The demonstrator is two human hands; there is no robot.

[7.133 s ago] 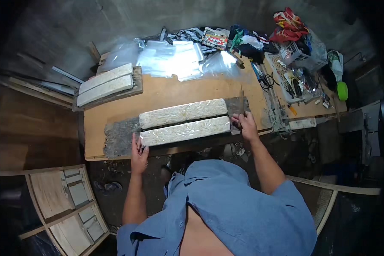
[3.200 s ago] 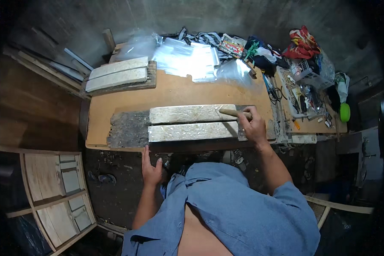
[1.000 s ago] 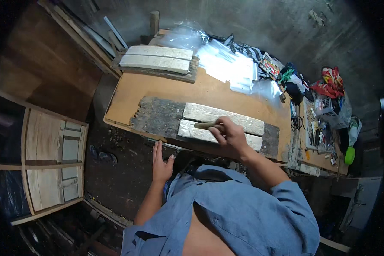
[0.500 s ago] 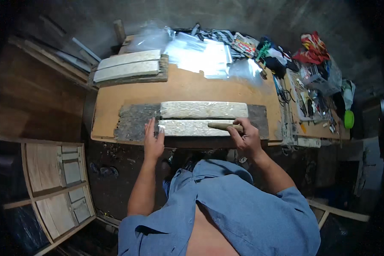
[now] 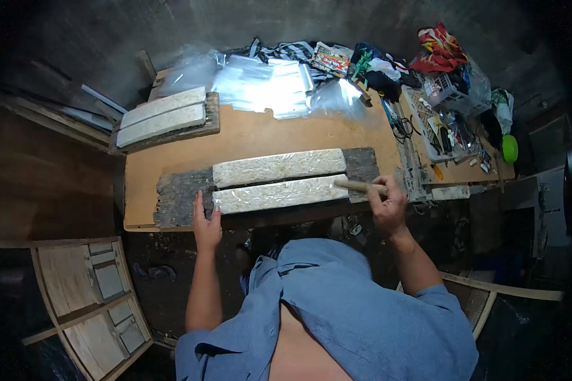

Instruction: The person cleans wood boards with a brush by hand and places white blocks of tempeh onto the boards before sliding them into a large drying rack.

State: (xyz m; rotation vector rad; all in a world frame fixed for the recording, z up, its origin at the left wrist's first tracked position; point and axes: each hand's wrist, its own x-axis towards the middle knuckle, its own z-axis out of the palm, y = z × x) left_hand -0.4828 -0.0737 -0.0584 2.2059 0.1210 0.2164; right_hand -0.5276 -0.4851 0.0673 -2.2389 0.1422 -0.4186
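Two pale blocks [image 5: 278, 180] lie side by side along a dark board [image 5: 178, 193] near the front edge of the bench [image 5: 248, 134]. My right hand [image 5: 388, 204] is clenched around a wooden handle [image 5: 357, 185] whose tip touches the right end of the nearer block. My left hand [image 5: 206, 223] lies flat and released at the front edge, fingers on the board beside that block's left end. Two more pale blocks [image 5: 161, 115] sit on a second board at the back left corner. Clear plastic bags [image 5: 267, 82] lie along the back edge. At the right end, a white basket [image 5: 443, 95] holds small items I cannot make out.
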